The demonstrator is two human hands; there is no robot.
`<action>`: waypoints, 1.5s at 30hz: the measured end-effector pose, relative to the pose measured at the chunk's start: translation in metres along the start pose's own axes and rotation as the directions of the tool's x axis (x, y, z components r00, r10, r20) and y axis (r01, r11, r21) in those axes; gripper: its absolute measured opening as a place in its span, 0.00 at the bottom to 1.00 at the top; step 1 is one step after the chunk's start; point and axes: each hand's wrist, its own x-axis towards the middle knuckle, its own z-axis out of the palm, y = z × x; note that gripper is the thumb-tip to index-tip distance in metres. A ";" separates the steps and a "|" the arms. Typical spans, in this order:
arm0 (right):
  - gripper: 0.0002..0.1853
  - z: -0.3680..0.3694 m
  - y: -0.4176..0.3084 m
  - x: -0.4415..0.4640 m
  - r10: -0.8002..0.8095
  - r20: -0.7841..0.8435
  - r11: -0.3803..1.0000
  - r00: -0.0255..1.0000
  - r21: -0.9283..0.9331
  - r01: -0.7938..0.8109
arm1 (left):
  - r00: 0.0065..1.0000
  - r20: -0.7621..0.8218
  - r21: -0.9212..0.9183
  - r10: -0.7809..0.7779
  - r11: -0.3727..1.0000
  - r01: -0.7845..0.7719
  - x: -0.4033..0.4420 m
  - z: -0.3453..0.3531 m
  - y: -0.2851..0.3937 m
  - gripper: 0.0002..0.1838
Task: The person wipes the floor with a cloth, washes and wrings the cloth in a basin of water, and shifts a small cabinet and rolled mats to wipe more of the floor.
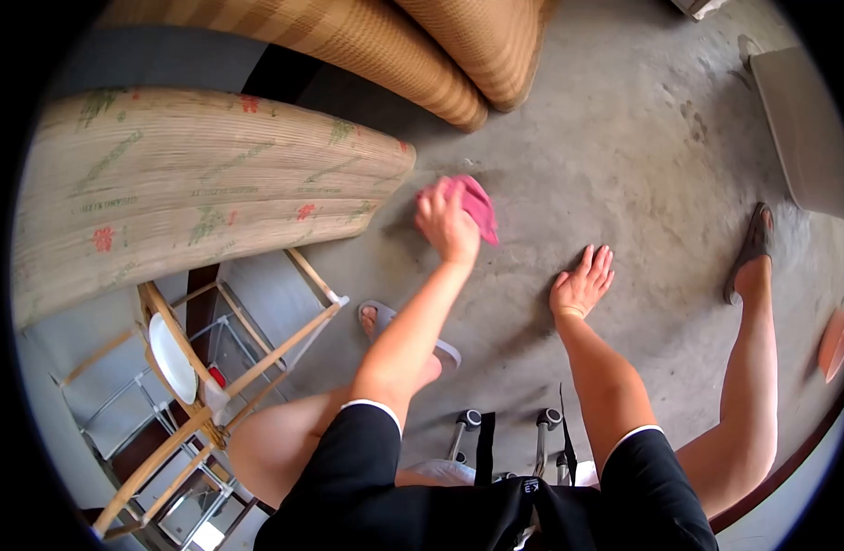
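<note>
A pink cloth point(477, 208) is bunched under and beside my left hand point(447, 220), which presses it near the grey concrete floor point(661, 165). The fingers of that hand curl over the cloth's left part and are slightly blurred. My right hand point(583, 283) rests on the floor to the right, fingers stretched out and holding nothing. The two hands are apart.
Rolled mats point(220, 174) lie at the left and top. A wooden rack point(247, 367) with a white plate point(172, 356) stands at lower left. My sandalled feet are on both sides. A pale bin point(803, 129) and a pink basin point(834, 344) are at the right.
</note>
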 end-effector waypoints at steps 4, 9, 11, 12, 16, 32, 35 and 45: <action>0.40 -0.005 -0.003 0.001 0.031 0.028 0.999 0.999 0.009 -0.031 | 0.973 0.230 0.249 -0.028 0.968 -0.031 0.046 0.022 -0.045 0.24; 0.41 -0.006 -0.002 0.000 0.004 0.016 1.000 1.000 0.002 -0.004 | 0.962 0.269 0.319 -0.041 0.947 -0.048 0.009 0.011 -0.048 0.27; 0.41 -0.007 -0.002 0.001 0.012 0.019 1.000 1.000 0.007 -0.012 | 0.948 0.276 0.328 -0.161 0.942 0.064 -0.018 0.000 -0.051 0.28; 0.41 -0.007 -0.001 0.001 0.012 0.022 1.000 1.000 0.005 -0.012 | 0.937 0.273 0.341 -0.217 0.933 0.117 -0.033 -0.005 -0.056 0.28; 0.42 -0.007 0.001 0.000 0.030 0.031 0.999 0.999 0.032 -0.031 | 0.808 0.150 0.412 -0.569 0.779 0.472 -0.066 -0.021 -0.059 0.29; 0.41 -0.001 0.002 0.000 0.009 -0.002 1.000 1.000 0.028 -0.009 | 0.850 0.497 -0.199 0.177 0.976 -0.087 -0.084 0.000 0.085 0.27; 0.41 0.009 0.008 0.000 -0.062 -0.139 0.998 0.988 -0.031 0.059 | 0.851 0.522 -0.273 0.062 0.957 0.098 -0.144 -0.024 0.062 0.28; 0.41 -0.007 0.001 0.002 0.009 0.011 1.000 1.000 0.016 -0.009 | 0.733 -0.108 0.298 -0.672 0.681 0.668 -0.047 -0.011 -0.108 0.23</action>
